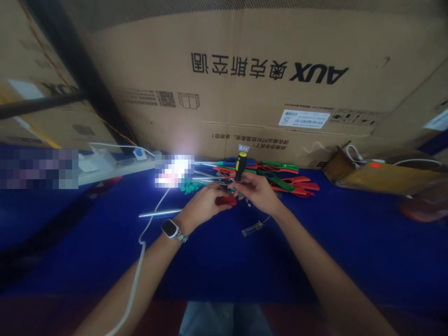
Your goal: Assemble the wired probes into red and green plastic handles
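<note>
My left hand (205, 201), with a watch on its wrist, is closed around a small red part (226, 200) over the blue table cover (315, 242). My right hand (257, 191) grips a screwdriver with a black and yellow handle (240, 167), held upright with its tip down at the red part. Both hands meet at the middle of the table. Behind them lies a pile of red, green and blue handled tools (280, 175).
A large cardboard box (266, 79) stands across the back. A white cable (138, 261) runs down the left side past a bright light (175, 170). A metal rod (159, 213) and a small clear piece (252, 228) lie on the cloth. An open brown box (378, 177) sits at right.
</note>
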Action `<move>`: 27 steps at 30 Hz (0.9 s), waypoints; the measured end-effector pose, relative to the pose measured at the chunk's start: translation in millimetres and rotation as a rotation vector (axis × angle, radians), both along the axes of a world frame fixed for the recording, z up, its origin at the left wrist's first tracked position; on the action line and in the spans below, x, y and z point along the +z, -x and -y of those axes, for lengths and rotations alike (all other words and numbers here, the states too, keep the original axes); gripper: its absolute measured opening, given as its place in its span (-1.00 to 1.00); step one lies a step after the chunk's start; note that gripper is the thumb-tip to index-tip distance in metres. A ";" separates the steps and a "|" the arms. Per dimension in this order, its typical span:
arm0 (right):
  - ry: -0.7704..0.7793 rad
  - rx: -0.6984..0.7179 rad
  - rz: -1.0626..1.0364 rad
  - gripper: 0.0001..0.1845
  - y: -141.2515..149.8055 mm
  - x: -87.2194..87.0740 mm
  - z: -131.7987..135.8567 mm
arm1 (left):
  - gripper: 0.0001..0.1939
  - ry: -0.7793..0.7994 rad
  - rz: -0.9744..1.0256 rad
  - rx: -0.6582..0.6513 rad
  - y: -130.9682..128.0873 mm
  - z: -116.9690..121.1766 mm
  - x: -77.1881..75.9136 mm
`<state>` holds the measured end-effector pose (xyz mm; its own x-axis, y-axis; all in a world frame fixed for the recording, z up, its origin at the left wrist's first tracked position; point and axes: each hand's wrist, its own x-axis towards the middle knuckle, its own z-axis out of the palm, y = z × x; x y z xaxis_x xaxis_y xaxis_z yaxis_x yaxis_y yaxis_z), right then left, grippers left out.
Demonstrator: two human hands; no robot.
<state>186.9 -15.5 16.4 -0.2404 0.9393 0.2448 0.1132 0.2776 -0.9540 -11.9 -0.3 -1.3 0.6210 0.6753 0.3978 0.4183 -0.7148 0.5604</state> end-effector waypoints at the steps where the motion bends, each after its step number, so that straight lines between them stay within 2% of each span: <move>1: 0.010 0.027 -0.006 -0.65 -1.9 1.0 -0.3 | -0.74 -0.005 -0.004 0.003 0.0 0.1 0.2; 4: 0.038 0.039 -0.015 -0.66 -5.5 0.1 -1.5 | -0.74 -0.024 -0.008 0.004 0.1 0.2 1.5; 11: 0.039 -0.117 -0.045 -0.58 -1.8 -9.5 -3.7 | -0.74 -0.013 -0.022 -0.012 0.5 -0.1 3.1; 16: 0.025 -0.176 -0.092 -0.48 2.2 -15.2 -5.9 | -0.74 0.000 0.007 -0.032 1.4 -0.7 1.0; 19: 0.006 -0.215 -0.069 -0.50 3.5 -16.4 -5.7 | -0.74 -0.012 0.000 -0.022 1.8 -1.4 0.0; 22: 0.037 -0.175 -0.058 -0.58 1.8 -12.7 -3.9 | -0.75 -0.020 -0.021 -0.009 1.9 -1.4 -0.1; 27: 0.155 0.027 -0.069 -0.59 -8.6 -1.4 -1.4 | -0.72 -0.026 -0.019 -0.006 0.9 0.8 2.6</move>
